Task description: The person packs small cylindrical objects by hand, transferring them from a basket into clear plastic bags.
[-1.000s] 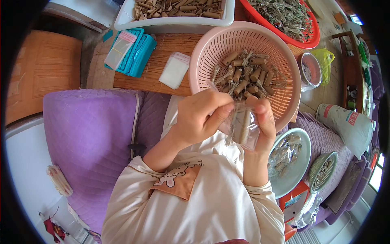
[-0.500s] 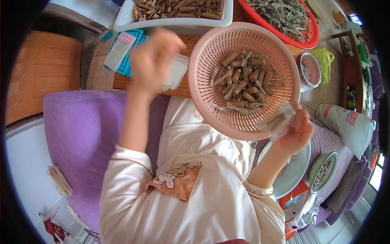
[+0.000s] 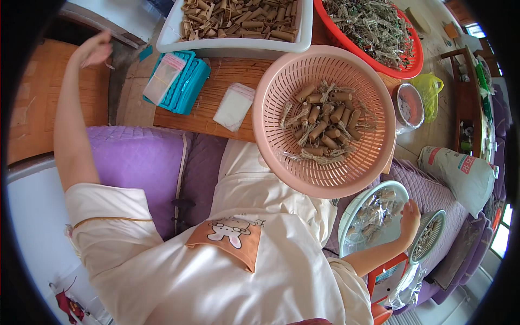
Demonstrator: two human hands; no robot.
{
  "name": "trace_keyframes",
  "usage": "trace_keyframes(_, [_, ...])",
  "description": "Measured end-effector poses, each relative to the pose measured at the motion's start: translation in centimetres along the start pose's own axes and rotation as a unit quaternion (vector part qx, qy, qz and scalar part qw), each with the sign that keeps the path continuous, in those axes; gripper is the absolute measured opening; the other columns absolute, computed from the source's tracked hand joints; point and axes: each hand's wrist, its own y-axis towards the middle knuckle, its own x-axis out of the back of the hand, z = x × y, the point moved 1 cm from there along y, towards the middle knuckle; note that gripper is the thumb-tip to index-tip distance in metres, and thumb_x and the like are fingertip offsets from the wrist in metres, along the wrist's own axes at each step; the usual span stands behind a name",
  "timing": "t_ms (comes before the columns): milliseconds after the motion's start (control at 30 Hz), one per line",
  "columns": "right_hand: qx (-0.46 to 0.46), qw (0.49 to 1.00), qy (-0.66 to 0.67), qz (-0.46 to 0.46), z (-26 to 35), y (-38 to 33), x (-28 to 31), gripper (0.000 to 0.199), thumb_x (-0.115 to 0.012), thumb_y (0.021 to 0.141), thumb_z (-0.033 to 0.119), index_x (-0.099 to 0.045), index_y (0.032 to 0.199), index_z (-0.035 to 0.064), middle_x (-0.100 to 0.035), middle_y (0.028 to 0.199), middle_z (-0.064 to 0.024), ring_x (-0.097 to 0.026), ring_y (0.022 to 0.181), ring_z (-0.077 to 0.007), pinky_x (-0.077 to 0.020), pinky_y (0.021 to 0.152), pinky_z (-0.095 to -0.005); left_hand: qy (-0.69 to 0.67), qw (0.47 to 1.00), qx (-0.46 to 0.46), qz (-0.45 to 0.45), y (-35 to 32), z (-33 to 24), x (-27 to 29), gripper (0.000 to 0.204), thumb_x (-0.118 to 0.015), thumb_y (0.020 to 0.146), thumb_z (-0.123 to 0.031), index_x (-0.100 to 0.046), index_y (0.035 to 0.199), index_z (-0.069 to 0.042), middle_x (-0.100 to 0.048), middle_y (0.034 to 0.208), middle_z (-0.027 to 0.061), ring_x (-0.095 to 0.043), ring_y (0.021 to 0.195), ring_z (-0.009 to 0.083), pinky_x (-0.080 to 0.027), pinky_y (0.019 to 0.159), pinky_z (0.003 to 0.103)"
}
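Note:
My left hand is stretched out to the far left, away from the table, with its fingers extended. A small pale sliver shows just beside its fingertips; whether it touches them is unclear. On the right, my right hand hovers at the right rim of a pale green basin, fingers loosely apart and nothing visible in them. Inside that basin lie several clear plastic packets with brownish contents. A pink slotted basket in front of me holds brown tubes and bundles of dry, twisted fibre.
Clear bags lie on the wooden table, beside turquoise trays topped with more bags. Behind stand a white bin of tube pieces and a red basket of bundles. A smaller green basket sits right of the basin.
My left hand has swung from above the table out to the far left. My right hand has moved from the pink basket's edge down to the basin and let go of a clear packet.

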Motion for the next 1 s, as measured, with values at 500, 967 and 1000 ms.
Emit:
trace_keyframes(500, [0.3,0.923,0.243,-0.001,20.8,-2.8,-1.1,0.018,-0.052,0.085,0.013,-0.059,0.098,0.0018,-0.05,0.063,-0.0028,-0.046,0.059,-0.0066,-0.0385,0.054,-0.0203,0.497,0.819,-0.241,0.154,-13.4,5.9,-32.3,0.031,-0.062,0.076,-0.029,-0.054,0.081,0.001,-0.058,0.076,0.0199,-0.058,0.071,0.0361,-0.047,0.063,0.045])
trace_keyframes(967, [0.233,0.951,0.205,-0.008,10.6,-0.7,-1.2,0.02,-0.051,0.086,0.011,-0.058,0.102,0.0009,-0.059,0.078,-0.0038,-0.054,0.068,-0.0075,-0.0433,0.06,-0.0209,0.451,0.858,-0.247,-0.013,-14.2,11.9,-34.1,0.011,-0.055,0.077,-0.017,-0.055,0.081,-0.006,-0.058,0.083,0.0096,-0.056,0.083,0.0276,-0.047,0.065,0.041])
trace_keyframes(1000, [0.234,0.95,0.205,-0.005,10.4,-0.7,-1.3,0.02,-0.051,0.086,0.011,-0.058,0.102,0.0009,-0.059,0.078,-0.0038,-0.054,0.068,-0.0075,-0.0433,0.06,-0.0209,0.452,0.858,-0.244,-0.014,-14.5,11.9,-34.3,0.011,-0.055,0.077,-0.017,-0.055,0.081,-0.006,-0.058,0.083,0.0096,-0.056,0.083,0.0276,-0.047,0.065,0.041])
